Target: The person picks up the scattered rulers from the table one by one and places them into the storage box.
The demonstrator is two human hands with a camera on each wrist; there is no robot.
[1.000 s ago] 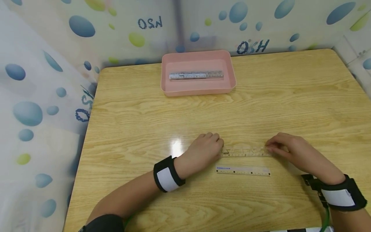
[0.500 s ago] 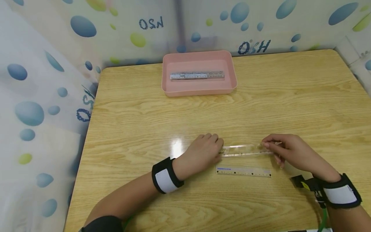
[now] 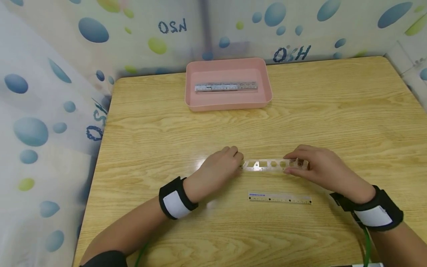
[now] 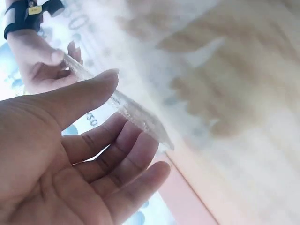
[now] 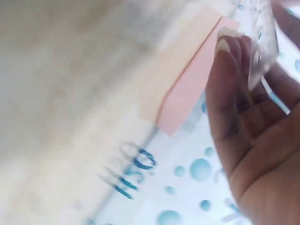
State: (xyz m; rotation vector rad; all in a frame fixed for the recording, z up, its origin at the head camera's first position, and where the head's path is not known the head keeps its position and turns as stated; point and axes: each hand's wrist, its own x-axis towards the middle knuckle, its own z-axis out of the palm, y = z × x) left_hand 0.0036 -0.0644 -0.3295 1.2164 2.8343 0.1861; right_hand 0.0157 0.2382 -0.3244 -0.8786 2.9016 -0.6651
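A clear ruler (image 3: 263, 165) with cut-out shapes is held between both hands above the wooden table. My left hand (image 3: 217, 168) pinches its left end; in the left wrist view the thumb lies on one face of the ruler (image 4: 136, 112) and the fingers on the other. At the opposite end my right hand (image 3: 321, 167) grips it between thumb and fingers, and the right wrist view shows that ruler end (image 5: 262, 47) in the palm side of the hand. Below them a second clear ruler (image 3: 280, 198) with blue print lies flat on the table.
A pink tray (image 3: 230, 105) stands at the table's far edge, with ruler-like strips (image 3: 225, 86) lying in it. Behind and to the left hangs a patterned curtain (image 3: 153, 22). The wooden tabletop (image 3: 200, 133) stretches between tray and hands.
The cut-out ruler has come up off the table and moved left and away from me with both hands. The right hand has shifted its hold further along it. The other ruler stays put.
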